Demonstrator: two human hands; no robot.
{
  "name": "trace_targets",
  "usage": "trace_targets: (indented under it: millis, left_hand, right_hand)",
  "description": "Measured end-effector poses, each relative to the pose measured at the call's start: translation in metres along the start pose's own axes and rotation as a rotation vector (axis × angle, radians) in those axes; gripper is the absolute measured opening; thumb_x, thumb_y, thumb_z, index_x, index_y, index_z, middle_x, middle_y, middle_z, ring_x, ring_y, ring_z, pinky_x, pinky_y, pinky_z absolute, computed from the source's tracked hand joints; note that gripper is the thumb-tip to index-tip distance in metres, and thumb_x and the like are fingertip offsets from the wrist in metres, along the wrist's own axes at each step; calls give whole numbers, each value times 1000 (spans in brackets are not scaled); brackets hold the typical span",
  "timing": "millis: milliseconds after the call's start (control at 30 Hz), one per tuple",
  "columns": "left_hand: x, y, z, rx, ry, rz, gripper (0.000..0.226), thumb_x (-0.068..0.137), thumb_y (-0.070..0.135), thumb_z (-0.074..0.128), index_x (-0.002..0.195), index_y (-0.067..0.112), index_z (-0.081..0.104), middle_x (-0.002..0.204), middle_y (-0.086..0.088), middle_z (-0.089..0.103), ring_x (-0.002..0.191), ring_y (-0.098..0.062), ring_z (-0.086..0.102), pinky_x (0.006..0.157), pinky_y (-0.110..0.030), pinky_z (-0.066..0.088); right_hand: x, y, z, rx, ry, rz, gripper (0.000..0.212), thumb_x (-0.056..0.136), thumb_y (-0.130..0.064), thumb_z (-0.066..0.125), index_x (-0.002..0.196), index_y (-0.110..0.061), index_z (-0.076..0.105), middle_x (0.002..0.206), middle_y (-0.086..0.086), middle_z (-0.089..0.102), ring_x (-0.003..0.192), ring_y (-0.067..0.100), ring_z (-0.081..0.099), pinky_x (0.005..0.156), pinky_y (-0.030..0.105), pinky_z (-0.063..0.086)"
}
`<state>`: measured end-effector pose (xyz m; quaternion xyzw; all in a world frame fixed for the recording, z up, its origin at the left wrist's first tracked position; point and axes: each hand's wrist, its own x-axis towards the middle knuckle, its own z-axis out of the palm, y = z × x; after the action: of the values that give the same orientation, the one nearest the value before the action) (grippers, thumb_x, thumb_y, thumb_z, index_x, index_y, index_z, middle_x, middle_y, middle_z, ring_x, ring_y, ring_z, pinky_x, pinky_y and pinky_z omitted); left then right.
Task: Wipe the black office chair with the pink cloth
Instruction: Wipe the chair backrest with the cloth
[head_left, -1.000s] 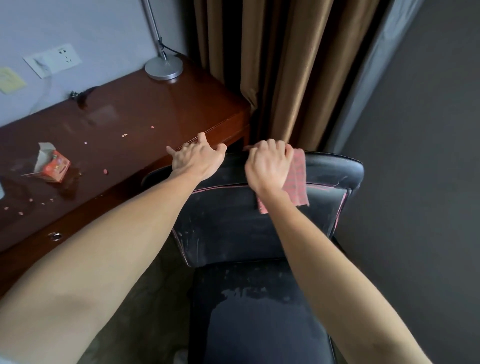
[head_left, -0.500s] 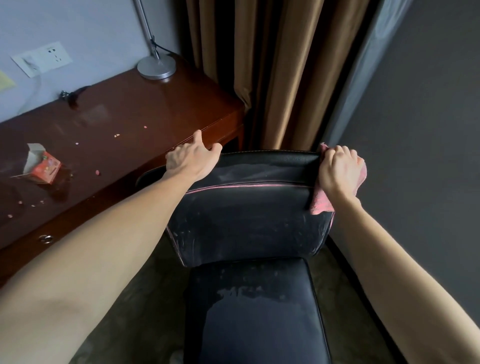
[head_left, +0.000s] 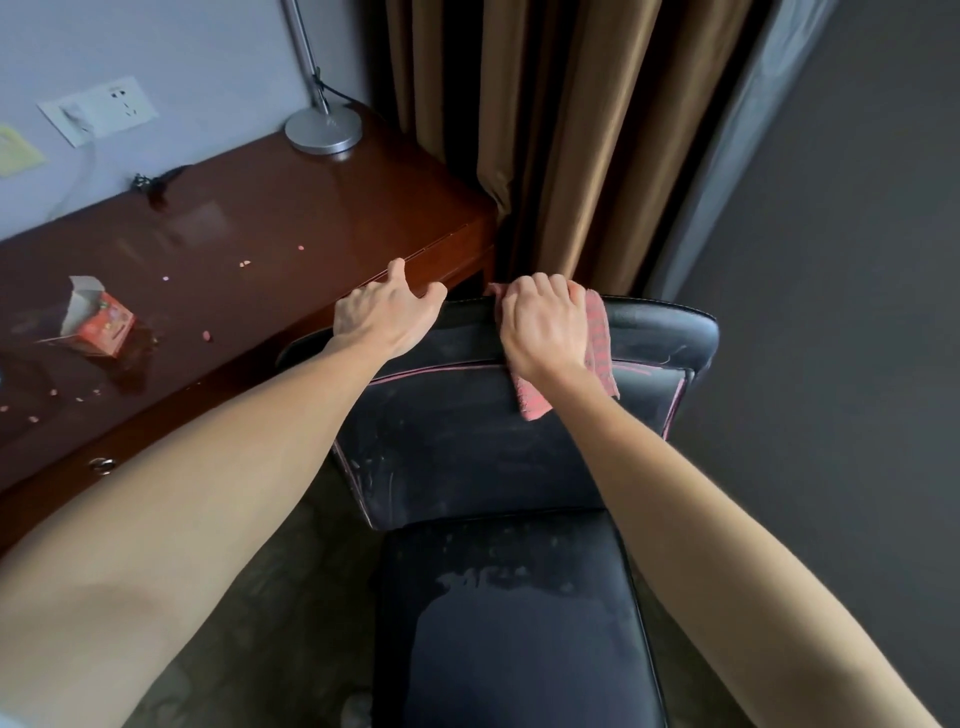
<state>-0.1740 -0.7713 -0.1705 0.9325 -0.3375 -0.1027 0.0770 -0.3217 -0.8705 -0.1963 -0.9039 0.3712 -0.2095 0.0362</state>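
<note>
Draping the chair (head_left: 467, 441) top — pink cloth (head_left: 600, 338) under right grip (head_left: 545, 330)

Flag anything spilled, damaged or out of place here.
A torn-open orange carton lies tipped on the desk, with what looks like a dark puddle beside it and pink bits scattered around. The chair backrest looks dusty and streaked.

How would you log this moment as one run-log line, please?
phase: wiping backrest top | right hand: grips pink cloth on black office chair | left hand: holds chair top
</note>
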Motion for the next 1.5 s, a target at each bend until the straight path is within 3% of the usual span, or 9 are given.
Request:
trace_targets:
  millis: [233,367,567,700,867,967,1133,1267,1500]
  left_hand:
    - [1,1,4,50,30,80,77,95,71,17,154,23,23,124,-19,65,116,-39,60,101,-48,40]
    - [2,4,6,89,16,140,83,91,78,12,154,25,25,129,-20,63,123,-38,55,115,-57,26]
    - [4,0,3,103,10,126,86,88,81,13,153,26,27,131,-19,62,123,-39,55,107,-52,36]
    - [4,1,3,93,26,122,92,85,85,13,153,26,25,124,-17,66,117,-38,60,100,-48,42]
    - [5,6,5,69,14,122,92,84,86,15,153,27,24,119,-12,68,113,-36,62,101,-48,41]
    - [4,10,6,47,16,87,83,90,79,18,154,26,24,119,-15,68,116,-37,60,109,-51,35]
    - [8,5,5,58,14,98,82,90,78,18,153,27,25,121,-18,67,118,-39,59,106,-51,35]
    - [9,4,6,35,25,98,84,88,80,20,153,27,25,122,-16,67,115,-38,61,99,-46,40]
    - [6,13,8,60,44,101,83,90,78,20,153,24,26,115,-15,69,111,-37,63,108,-49,36]
  right_hand:
    - [-8,113,-26,-54,1,260,39,104,-35,30,92,-11,59,105,14,64,103,35,52,96,42,31]
    - [0,90,-16,-26,46,375,44,97,-30,26,97,-6,63,105,15,63,105,36,50,100,42,27]
    - [2,8,7,2,85,167,41,92,-25,27,83,-10,65,85,11,64,86,33,55,92,40,30]
    - [0,36,4,-32,110,21,28,99,-24,41,82,-13,60,85,10,63,84,34,54,84,39,30]
    - [-8,102,-19,-59,72,236,41,100,-30,25,89,-9,58,98,14,62,97,36,51,92,42,30]
    - [0,86,-10,-52,84,361,39,100,-26,31,94,-4,63,102,16,63,102,36,50,98,42,27]
    - [4,0,9,8,104,200,42,90,-25,28,82,-10,66,84,10,65,87,33,56,91,40,29]
    - [2,16,7,-12,113,21,38,97,-27,31,83,-11,62,85,10,64,85,33,55,86,40,31]
    - [-3,86,-5,-59,119,271,33,98,-22,32,87,-7,60,96,15,63,95,35,51,93,42,28]
